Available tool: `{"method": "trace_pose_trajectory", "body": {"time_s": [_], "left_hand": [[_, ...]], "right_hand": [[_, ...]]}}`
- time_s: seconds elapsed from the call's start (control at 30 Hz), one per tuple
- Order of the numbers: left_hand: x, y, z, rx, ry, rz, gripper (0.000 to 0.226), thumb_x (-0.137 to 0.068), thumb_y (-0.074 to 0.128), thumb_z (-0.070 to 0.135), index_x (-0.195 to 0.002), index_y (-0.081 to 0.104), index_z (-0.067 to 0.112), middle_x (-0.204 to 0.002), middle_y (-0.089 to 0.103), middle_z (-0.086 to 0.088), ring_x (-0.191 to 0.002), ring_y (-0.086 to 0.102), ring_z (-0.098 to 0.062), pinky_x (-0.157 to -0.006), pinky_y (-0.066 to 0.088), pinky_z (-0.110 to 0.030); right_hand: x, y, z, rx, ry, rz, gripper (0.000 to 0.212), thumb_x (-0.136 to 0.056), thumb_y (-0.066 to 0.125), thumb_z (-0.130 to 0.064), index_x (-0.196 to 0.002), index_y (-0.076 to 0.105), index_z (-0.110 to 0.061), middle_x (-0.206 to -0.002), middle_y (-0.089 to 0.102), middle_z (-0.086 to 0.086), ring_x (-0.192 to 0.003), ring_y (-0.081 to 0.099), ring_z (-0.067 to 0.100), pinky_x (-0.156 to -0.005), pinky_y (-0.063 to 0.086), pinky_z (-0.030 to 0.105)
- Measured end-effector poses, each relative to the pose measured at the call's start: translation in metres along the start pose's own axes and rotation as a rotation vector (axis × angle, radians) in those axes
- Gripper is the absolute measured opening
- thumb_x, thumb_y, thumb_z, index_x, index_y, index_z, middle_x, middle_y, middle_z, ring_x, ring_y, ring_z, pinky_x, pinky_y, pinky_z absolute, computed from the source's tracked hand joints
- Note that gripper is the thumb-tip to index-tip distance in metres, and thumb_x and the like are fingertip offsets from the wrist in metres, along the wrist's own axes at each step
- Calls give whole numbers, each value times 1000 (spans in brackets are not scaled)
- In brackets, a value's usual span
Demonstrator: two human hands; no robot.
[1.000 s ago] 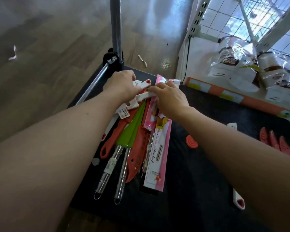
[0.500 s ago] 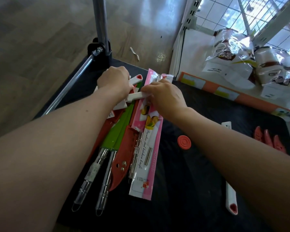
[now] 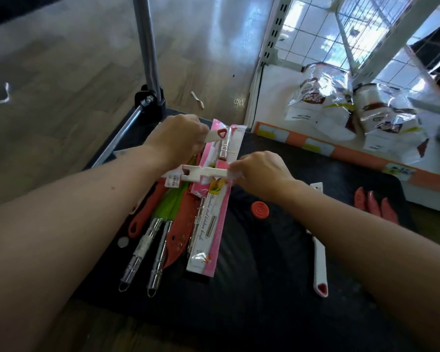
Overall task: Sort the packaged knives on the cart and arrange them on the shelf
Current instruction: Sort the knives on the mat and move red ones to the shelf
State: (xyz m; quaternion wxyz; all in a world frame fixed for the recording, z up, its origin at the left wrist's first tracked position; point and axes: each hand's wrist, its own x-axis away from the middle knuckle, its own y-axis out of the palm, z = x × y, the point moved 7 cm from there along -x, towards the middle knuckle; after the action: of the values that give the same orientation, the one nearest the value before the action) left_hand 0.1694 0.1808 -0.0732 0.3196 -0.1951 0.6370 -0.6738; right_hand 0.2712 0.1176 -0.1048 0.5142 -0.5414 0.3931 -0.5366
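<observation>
Packaged knives lie in a pile on the black cart top (image 3: pixel 264 275). Among them are a pink-and-white carded kitchen knife (image 3: pixel 208 224), two green-sheathed knives with steel handles (image 3: pixel 163 219) and red-sheathed ones (image 3: pixel 178 237). My left hand (image 3: pixel 178 141) grips a white knife with a red heart-shaped hole (image 3: pixel 217 134) at the far end of the pile. My right hand (image 3: pixel 262 171) pinches the end of another white knife (image 3: pixel 203 174), held crosswise just above the pile.
A further white knife (image 3: pixel 319 265) lies on the cart at right, near a red round disc (image 3: pixel 260 210) and red pieces (image 3: pixel 376 204). The cart's steel post (image 3: pixel 148 54) rises at the back. A white shelf (image 3: pixel 277 102) with bagged goods (image 3: pixel 323 95) stands at right.
My right hand has drawn back towards me with the white knife, lifting it crosswise off the pile. My left hand stays at the far end, its white knife now more exposed.
</observation>
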Motion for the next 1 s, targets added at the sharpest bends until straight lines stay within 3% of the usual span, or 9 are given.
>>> {"method": "trace_pose_trajectory", "body": {"time_s": [0.1,0.3,0.43,0.5,0.6,0.73,0.87,1.0], "left_hand": [[8,-7,14,44,135,15,26,-92,52,18,-112,63,5,-110,64,-12,-96,64,-28,-81,53,-37],[14,-26,66,-48,519,166,46,-84,34,26,-95,67,-4,-91,69,-22,-79,68,-37,-66,59,-44],[18,-29,103,-109,708,185,37,-83,40,21,-96,66,-1,-90,69,-20,-77,68,-36,-61,59,-42],[26,-27,125,-168,826,197,24,-81,57,13,-98,67,0,-90,70,-19,-77,69,-34,-58,57,-40],[39,-23,158,-207,1002,182,42,-57,85,2,-96,69,-1,-86,71,-17,-73,70,-30,-57,57,-34],[50,-10,196,-256,1182,135,56,-43,89,-1,-95,70,0,-86,71,-16,-73,70,-30,-59,59,-35],[57,-2,228,-282,1302,143,63,-38,90,3,-98,71,5,-90,72,-13,-79,70,-27,-62,59,-35],[68,11,244,-278,1429,140,52,-41,90,5,-91,73,7,-88,73,-10,-79,71,-25,-60,60,-33]], "right_hand": [[23,8,13,-90,94,-63,27,-90,55,-32,-115,64,-28,-108,67,-1,-97,63,22,-77,47,30],[59,7,49,-225,366,-76,29,-84,63,-38,-107,70,-21,-101,69,5,-93,63,25,-71,43,30],[79,7,86,-450,649,-65,35,-77,70,-42,-98,71,-14,-92,69,4,-85,65,22,-71,50,28],[93,9,100,-561,747,-65,38,-75,71,-44,-96,69,-12,-91,71,5,-82,68,22,-77,57,34],[120,8,115,-637,841,-37,33,-76,73,-41,-88,68,-11,-83,72,6,-72,70,19,-70,58,31],[156,17,123,-605,903,-62,30,-75,73,-40,-84,67,-12,-81,69,4,-67,67,17,-62,56,27],[182,34,120,-649,953,-96,33,-75,74,-41,-70,59,-12,-75,65,4,-70,67,17,-72,59,30],[196,47,114,-729,981,-124,34,-80,72,-36,-65,53,-12,-62,58,2,-50,58,12,-58,54,24]]}}
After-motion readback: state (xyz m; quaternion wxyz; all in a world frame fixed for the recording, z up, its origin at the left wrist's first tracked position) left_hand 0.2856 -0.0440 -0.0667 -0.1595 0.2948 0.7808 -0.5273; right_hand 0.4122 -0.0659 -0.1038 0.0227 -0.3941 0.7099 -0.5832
